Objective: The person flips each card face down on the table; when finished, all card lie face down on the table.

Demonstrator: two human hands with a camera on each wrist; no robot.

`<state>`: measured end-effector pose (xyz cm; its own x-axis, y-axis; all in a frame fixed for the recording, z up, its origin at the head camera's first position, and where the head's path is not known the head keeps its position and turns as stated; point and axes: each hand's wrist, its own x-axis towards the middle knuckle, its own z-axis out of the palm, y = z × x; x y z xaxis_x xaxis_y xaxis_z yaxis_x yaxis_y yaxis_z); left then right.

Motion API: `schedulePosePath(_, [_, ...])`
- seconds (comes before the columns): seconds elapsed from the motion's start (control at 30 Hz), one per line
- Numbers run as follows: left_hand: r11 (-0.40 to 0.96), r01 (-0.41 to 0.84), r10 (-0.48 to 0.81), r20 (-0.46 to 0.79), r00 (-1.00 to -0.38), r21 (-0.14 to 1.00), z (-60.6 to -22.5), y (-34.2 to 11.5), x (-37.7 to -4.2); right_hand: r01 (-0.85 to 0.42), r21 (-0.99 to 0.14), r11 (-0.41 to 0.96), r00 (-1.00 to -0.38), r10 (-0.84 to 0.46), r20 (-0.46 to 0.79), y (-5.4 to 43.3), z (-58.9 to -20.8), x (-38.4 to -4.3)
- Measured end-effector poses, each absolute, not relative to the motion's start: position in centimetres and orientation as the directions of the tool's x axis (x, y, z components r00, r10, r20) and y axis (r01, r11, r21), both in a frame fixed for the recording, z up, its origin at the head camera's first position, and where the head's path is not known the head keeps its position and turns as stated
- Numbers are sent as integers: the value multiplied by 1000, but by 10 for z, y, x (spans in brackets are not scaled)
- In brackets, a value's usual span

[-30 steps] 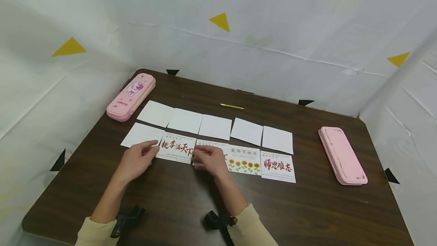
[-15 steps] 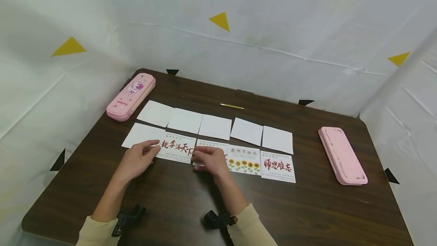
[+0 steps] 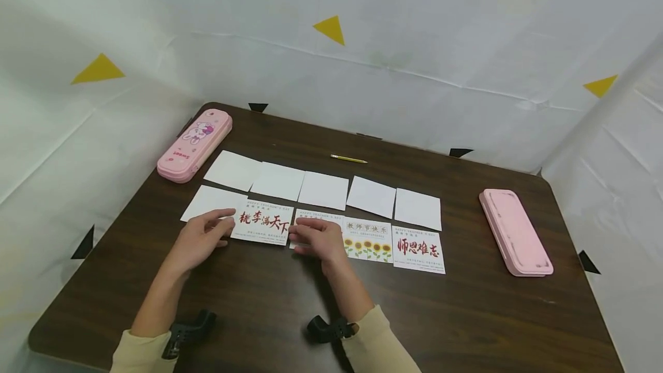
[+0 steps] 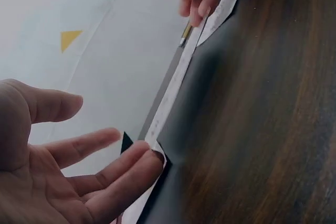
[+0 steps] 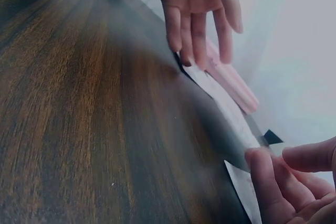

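In the head view, a white greeting card [image 3: 263, 222] with red Chinese characters lies between the two hands, in the front row of cards. My right hand [image 3: 322, 239] pinches its right edge between thumb and fingers. My left hand [image 3: 201, 238] is at the card's left edge, fingers spread and loosely extended; in the left wrist view its fingertips [image 4: 152, 162] are right at the card's end. Another red-lettered card [image 3: 305, 219] is partly hidden under my right hand. A blank white card [image 3: 209, 200] lies beyond my left hand.
To the right lie a sunflower card [image 3: 369, 249] and a red-lettered card [image 3: 418, 249]. Several blank cards [image 3: 323, 190] form a back row, with a pencil [image 3: 349, 159] behind. Pink pencil cases stand at left [image 3: 194, 145] and right [image 3: 516, 233] on the dark wooden table [image 3: 476, 315].
My left hand has shifted slightly left and its fingers have spread. The card between the hands has moved slightly left. The head view has shifted a little.
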<state>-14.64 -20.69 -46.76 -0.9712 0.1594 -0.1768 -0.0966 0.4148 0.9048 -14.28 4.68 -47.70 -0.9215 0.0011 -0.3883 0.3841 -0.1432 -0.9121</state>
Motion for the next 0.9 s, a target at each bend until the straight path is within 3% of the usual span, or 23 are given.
schedulePosePath(0.4, [135, -89, 212, -116, -970, 987, -463, -208, -145, 234, -972, -5, -969, 76, -234, 45, -481, -147])
schedulePosePath(0.57, [46, -74, 219, -82, -972, 996, -454, -205, -140, 109, -994, 29, -987, 122, -105, 45, -479, -150])
schedulePosePath(0.73, [47, 18, 239, 6, -971, 999, -448, -201, -137, -16, -992, 123, -981, 192, 39, 44, -479, -152])
schedulePosePath(0.9, [121, 118, 190, 94, -977, 986, -444, -194, -134, 61, -997, 54, -975, 219, -48, 41, -476, -150])
